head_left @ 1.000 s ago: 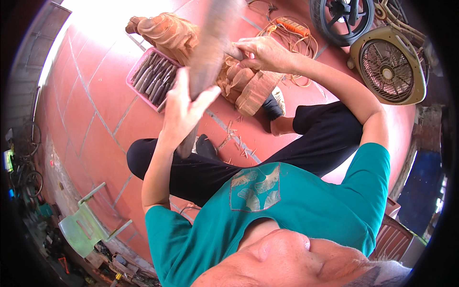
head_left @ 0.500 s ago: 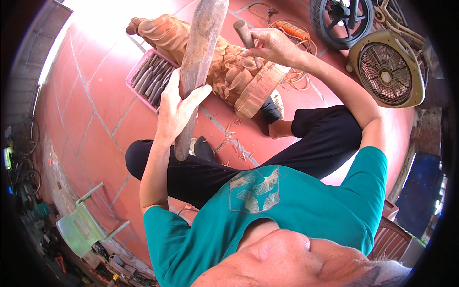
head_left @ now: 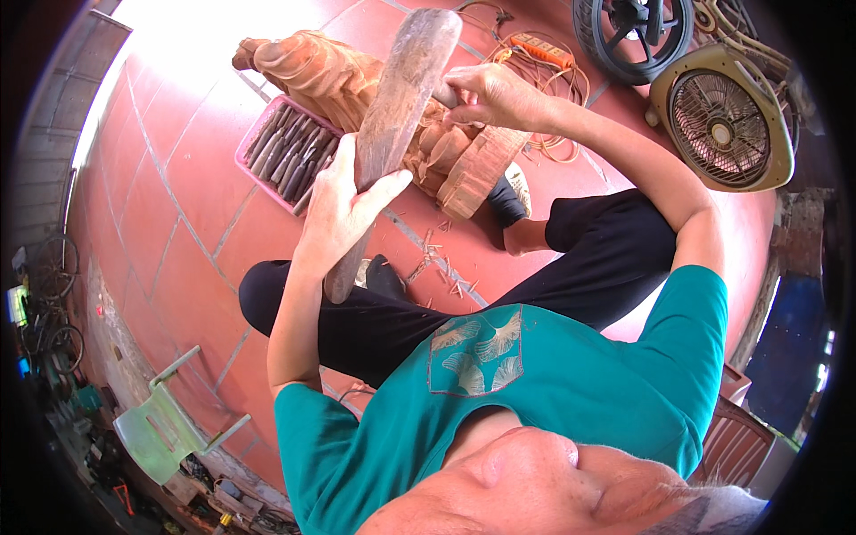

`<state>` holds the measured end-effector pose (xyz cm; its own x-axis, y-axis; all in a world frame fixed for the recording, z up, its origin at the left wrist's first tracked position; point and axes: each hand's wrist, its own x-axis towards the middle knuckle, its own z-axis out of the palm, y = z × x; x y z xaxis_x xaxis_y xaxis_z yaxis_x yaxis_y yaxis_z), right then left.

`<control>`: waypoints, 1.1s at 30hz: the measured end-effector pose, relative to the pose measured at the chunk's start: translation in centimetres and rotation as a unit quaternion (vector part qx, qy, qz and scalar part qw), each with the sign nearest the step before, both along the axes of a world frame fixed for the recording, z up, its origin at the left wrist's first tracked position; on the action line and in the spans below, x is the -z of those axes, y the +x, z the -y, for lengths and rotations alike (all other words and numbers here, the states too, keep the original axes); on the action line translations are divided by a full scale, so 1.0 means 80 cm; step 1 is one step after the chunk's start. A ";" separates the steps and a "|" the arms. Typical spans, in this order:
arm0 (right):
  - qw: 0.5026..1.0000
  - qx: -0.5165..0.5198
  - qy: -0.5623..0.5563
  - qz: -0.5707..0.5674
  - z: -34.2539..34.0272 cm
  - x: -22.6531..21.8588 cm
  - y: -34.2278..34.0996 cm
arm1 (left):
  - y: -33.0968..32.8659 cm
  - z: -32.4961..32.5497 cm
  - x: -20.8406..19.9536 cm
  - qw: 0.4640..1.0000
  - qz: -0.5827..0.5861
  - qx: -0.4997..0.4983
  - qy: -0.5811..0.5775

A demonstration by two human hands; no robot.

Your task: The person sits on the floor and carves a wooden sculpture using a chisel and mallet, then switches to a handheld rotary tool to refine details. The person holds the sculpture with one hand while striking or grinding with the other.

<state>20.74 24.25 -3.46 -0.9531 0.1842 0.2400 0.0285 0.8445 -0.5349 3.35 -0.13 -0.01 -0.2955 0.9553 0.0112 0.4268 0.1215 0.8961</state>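
My left hand (head_left: 343,203) is wrapped round a long, flat wooden mallet (head_left: 403,98) that slants up and to the right. Its far end lies against or just in front of the handle end of a chisel (head_left: 443,93); whether they touch I cannot tell. Closed around that chisel is my right hand (head_left: 499,96), above the carved base. The chisel's blade is hidden by my hand and the mallet. Underneath lies a reddish-brown wood carving (head_left: 325,76) with draped folds, its thick uncarved-looking base (head_left: 481,174) nearest my legs. The mallet covers the carving's middle.
A pink basket (head_left: 266,189) full of wooden-handled tools stands left of the carving. Wood chips (head_left: 441,267) lie on the red tiles. An orange power strip (head_left: 542,50) with coiled cords, a wheel (head_left: 635,40) and a box fan (head_left: 720,129) are at the right. A pale green chair (head_left: 160,432) stands lower left.
My left hand has swung the mallet to the right, up to the chisel's handle end. The right hand has shifted slightly left and down, still holding the chisel.
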 end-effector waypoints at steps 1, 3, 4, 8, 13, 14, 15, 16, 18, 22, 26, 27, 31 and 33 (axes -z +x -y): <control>1.000 -0.007 0.009 -0.001 0.000 0.000 -0.001 | -0.003 0.000 0.001 1.000 0.013 0.008 0.002; 1.000 0.000 0.009 0.014 0.001 -0.003 -0.001 | -0.006 0.001 0.004 0.997 0.067 0.016 0.024; 1.000 0.005 0.008 0.021 0.002 -0.004 -0.001 | -0.005 0.002 0.003 0.995 0.094 0.000 0.027; 1.000 0.011 0.023 0.004 0.003 -0.005 -0.002 | 0.007 0.006 -0.004 0.982 0.149 -0.070 0.087; 1.000 0.007 0.008 0.027 0.003 -0.005 -0.004 | 0.007 -0.002 0.000 0.998 0.061 -0.019 0.029; 0.999 0.013 0.004 0.032 0.003 -0.006 -0.004 | 0.003 -0.004 0.004 0.998 0.047 0.011 0.029; 0.999 0.019 0.001 0.036 0.006 -0.009 -0.003 | 0.002 -0.001 0.003 0.999 0.050 0.000 0.008; 0.999 0.027 -0.005 0.042 0.007 -0.011 -0.001 | 0.002 -0.001 0.004 0.997 0.069 -0.005 0.016; 1.000 0.015 0.019 -0.004 0.001 0.000 -0.002 | 0.001 -0.002 0.006 0.994 0.107 -0.014 0.033; 0.998 0.044 0.046 0.000 -0.016 0.000 0.000 | 0.000 0.001 -0.002 0.986 0.159 -0.044 0.004; 0.985 0.161 -0.054 0.008 -0.042 -0.017 0.008 | -0.001 0.000 -0.003 0.986 0.160 -0.048 0.006; 0.989 0.146 -0.023 -0.003 -0.044 -0.015 0.010 | -0.001 0.000 -0.003 0.986 0.161 -0.045 0.005; 0.992 0.124 -0.023 0.011 -0.033 -0.007 0.012 | 0.003 -0.004 -0.002 0.987 0.156 -0.035 0.020; 0.994 0.104 -0.006 0.010 -0.027 -0.004 0.011 | 0.005 -0.004 -0.002 0.988 0.151 -0.035 0.026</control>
<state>21.65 26.39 -3.16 -0.8986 0.3810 0.2178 0.2131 0.8128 -0.5422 3.73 0.23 0.14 -0.3583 0.9328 -0.0385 0.1321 0.0915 0.9870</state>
